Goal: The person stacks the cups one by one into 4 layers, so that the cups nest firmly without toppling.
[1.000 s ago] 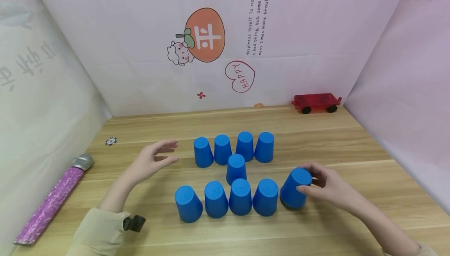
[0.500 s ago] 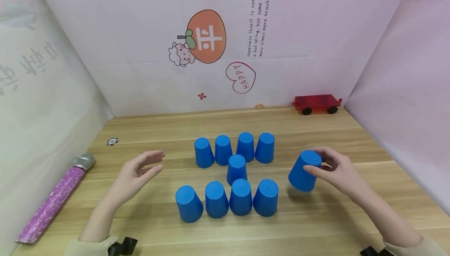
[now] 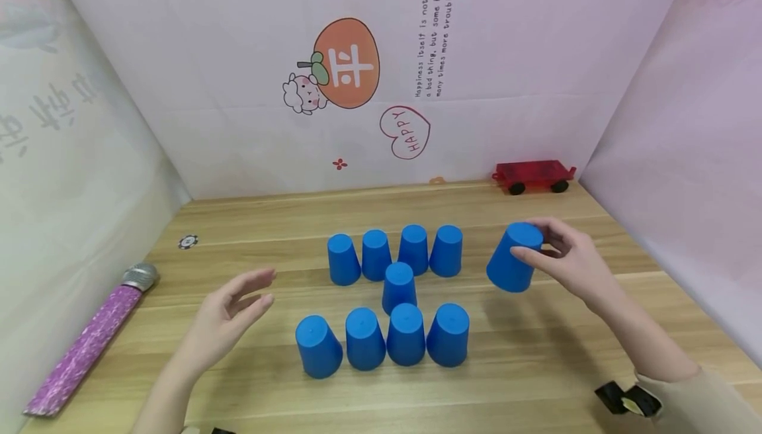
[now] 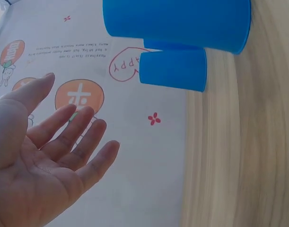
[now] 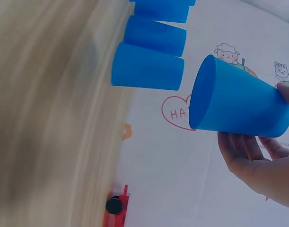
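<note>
My right hand [image 3: 568,255] grips an upside-down blue cup [image 3: 513,259] and holds it above the table, to the right of the other cups. In the right wrist view the thumb and fingers lie on either side of this cup [image 5: 241,101], near its base. Several more blue cups stand mouth down: a back row [image 3: 377,255], one cup [image 3: 399,288] in the middle and a front row [image 3: 406,335]. Left of them hovers my left hand [image 3: 223,318], its fingers relaxed and holding nothing. The left wrist view shows that palm [image 4: 49,175] bare.
A pink glittery microphone [image 3: 83,345] lies along the left side of the wooden table [image 3: 268,222]. Behind it is a poker chip [image 3: 188,241]. A red toy wagon [image 3: 534,176] stands at the back right, against the printed wall cloth [image 3: 506,77].
My right hand has lifted the blue cup off the table at the right end of the front row and carried it up and back. The left hand has drawn back toward me.
</note>
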Motion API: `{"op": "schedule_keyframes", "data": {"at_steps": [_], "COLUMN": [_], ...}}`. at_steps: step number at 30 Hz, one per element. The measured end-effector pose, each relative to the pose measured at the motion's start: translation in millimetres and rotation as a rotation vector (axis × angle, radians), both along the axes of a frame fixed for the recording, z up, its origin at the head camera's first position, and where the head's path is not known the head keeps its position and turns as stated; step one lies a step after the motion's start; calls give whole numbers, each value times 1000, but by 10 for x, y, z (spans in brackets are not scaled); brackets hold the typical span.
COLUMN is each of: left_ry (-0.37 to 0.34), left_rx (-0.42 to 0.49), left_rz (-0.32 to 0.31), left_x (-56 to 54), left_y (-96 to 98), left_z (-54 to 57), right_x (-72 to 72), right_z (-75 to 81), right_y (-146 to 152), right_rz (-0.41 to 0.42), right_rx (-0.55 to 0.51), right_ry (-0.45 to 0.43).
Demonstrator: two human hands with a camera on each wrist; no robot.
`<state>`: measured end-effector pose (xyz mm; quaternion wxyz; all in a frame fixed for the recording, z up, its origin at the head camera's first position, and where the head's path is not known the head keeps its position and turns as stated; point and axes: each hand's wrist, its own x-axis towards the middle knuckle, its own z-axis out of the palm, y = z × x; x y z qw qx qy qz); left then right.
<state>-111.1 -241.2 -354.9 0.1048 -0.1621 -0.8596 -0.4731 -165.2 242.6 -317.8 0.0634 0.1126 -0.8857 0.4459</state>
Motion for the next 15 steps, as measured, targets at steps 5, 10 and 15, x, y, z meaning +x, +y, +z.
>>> {"op": "schedule_keyframes", "data": {"at_steps": [5,10,15], "left_ry": [8,-13,-42], "left_rx": [24,38,16], "left_rz": [-2,6,47], "left_x": [49,85,151], "left_y": [63,97,166], "left_z": [-45,-84,-68], "right_x": [-131,-254,-378], "right_z": [113,175,215], "right_y": [-82,-183,-285], "right_rz": [7,15,41], "right_rx": [12,-2,-25], "right_ry": [9,-10,-28]}}
